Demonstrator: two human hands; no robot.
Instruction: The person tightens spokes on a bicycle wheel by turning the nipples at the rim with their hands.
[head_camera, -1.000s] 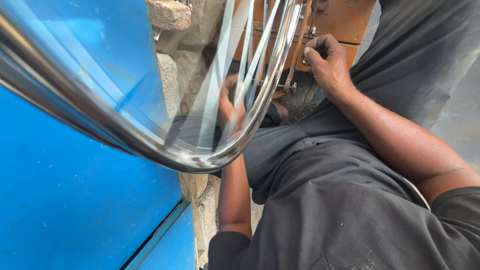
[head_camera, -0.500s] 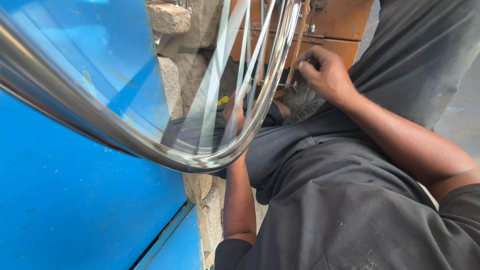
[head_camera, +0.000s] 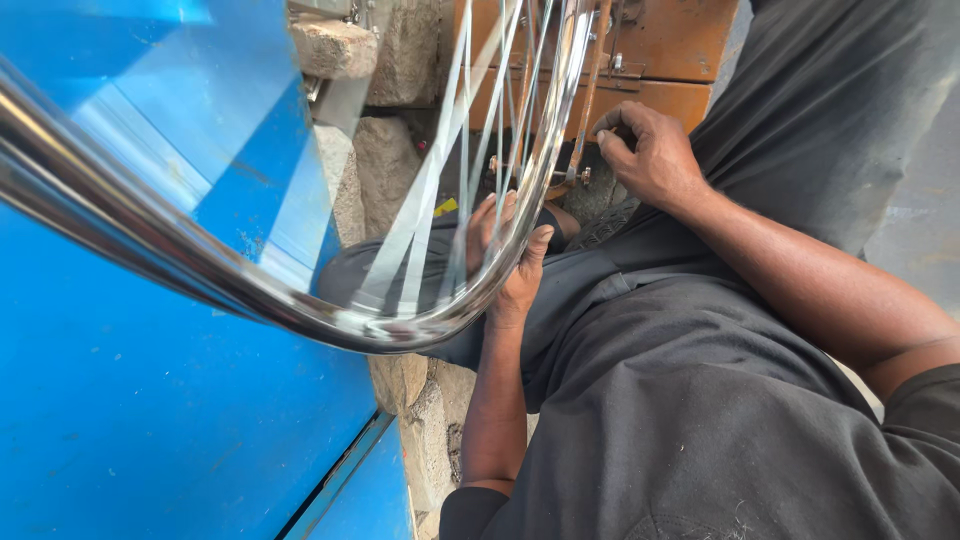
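Note:
A shiny chrome wheel rim (head_camera: 250, 295) with thin metal spokes (head_camera: 440, 190) fills the left and middle of the view, very close to the camera. My left hand (head_camera: 510, 255) grips the rim from behind, fingers wrapped over its edge. My right hand (head_camera: 650, 155) is closed near the far part of the rim, pinching something small at a spoke; what it holds is too hidden to name. The wheel rests over my lap, which is covered by dark grey clothing (head_camera: 700, 400).
A blue painted panel (head_camera: 130, 420) runs along the left. Rough stone blocks (head_camera: 385, 170) stand behind the wheel. A rusty orange metal box (head_camera: 680, 60) sits at the top, beyond my right hand.
My right hand has shifted slightly down along the rim. My left hand has slid up, its fingers now more visible over the rim's edge. The view has also shifted a little.

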